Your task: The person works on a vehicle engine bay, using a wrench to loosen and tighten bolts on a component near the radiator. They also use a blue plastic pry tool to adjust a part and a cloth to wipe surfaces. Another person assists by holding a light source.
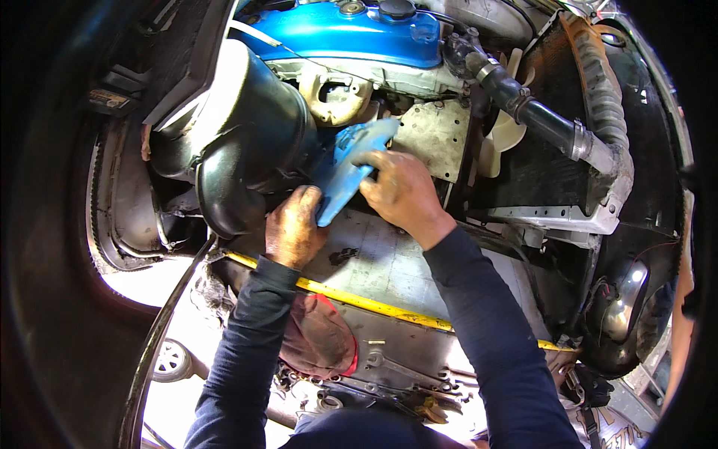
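Observation:
Between my hands, tilted over the engine bay, is a flat, thin blue piece (346,178) with dark smudges; its exact kind cannot be made out. My right hand (404,193) is closed on its right edge, fingers bent over it. At its lower left edge, my left hand (295,227) is closed with fingertips pressed against the piece. Both hands look soiled. Just beyond is the engine with its shiny blue valve cover (351,34), a pale manifold (336,101) and a grey perforated plate (432,141).
A big black air duct (258,112) bulks on the left. At right are the radiator (542,161) and a black hose (550,120). A yellow-edged strip (374,303) crosses below my hands. Nearer lie a dark red cloth (318,337) and several wrenches (404,372).

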Available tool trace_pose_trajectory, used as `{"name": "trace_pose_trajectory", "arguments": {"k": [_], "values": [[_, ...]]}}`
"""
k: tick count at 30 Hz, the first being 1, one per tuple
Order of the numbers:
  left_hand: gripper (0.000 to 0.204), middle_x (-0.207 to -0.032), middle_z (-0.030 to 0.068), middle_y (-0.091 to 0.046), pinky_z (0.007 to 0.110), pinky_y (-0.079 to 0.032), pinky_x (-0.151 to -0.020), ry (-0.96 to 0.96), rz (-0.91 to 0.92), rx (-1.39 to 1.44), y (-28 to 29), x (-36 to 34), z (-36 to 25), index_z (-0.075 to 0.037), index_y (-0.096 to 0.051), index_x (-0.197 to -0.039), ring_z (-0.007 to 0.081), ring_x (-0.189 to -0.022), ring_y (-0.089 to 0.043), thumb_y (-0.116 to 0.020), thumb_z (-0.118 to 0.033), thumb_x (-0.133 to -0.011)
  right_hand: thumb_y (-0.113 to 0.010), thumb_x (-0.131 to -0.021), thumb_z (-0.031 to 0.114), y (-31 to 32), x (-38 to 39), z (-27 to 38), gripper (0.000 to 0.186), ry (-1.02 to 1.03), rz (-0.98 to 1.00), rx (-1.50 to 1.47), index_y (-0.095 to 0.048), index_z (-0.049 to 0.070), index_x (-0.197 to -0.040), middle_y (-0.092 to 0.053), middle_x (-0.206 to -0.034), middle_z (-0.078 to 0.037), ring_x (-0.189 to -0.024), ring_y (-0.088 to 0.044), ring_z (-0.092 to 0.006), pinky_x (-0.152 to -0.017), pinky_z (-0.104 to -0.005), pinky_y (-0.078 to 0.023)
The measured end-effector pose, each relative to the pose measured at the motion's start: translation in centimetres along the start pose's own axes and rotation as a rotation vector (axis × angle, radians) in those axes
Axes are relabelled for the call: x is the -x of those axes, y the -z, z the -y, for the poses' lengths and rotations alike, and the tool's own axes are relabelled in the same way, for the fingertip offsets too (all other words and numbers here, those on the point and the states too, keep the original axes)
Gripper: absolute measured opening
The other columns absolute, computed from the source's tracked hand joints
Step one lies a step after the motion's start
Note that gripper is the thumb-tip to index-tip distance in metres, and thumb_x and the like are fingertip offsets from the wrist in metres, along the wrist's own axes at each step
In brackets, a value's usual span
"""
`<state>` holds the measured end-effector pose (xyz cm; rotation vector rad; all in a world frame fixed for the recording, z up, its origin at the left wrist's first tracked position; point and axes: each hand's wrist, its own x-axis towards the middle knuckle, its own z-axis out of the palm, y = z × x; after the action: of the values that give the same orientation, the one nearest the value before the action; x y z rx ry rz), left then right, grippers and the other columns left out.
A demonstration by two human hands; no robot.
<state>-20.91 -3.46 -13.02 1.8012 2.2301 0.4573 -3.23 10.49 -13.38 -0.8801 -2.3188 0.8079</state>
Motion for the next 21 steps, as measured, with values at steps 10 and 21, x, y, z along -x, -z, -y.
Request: {"name": "trace_pose_trajectory", "arguments": {"k": [10,21], "values": [[0.055,-0.123,0.0340,-0.063,0.050,-0.049,-0.102,0.196,0.278,-0.129,0.7,3.1,4.7,0.008,-0.054,-0.135,0.0483,-0.115,-0.061,-0.060,-0.020,-0.088,-0.070,-0.077,0.012,0.0,2.4,0.9,0.023,-0.112,0.010,-0.027,-0.076,0.009,-0.100,-0.070,-0.083,-0.018,-0.081,-0.068,-0.0358,-0.076,-0.0446,-0.055],[0.047,-0.129,0.0260,-0.067,0.044,-0.051,-0.103,0.067,0.330,-0.039,-2.6,-1.5,6.3,-0.001,-0.064,-0.132,0.0406,-0.121,-0.063,-0.062,-0.027,-0.092,-0.071,-0.076,0.012,1.4,3.9,1.0,0.023,-0.107,0.047,-0.012,-0.076,0.008,-0.098,-0.073,-0.085,-0.015,-0.078,-0.066,-0.0341,-0.073,-0.0431,-0.055]]}}
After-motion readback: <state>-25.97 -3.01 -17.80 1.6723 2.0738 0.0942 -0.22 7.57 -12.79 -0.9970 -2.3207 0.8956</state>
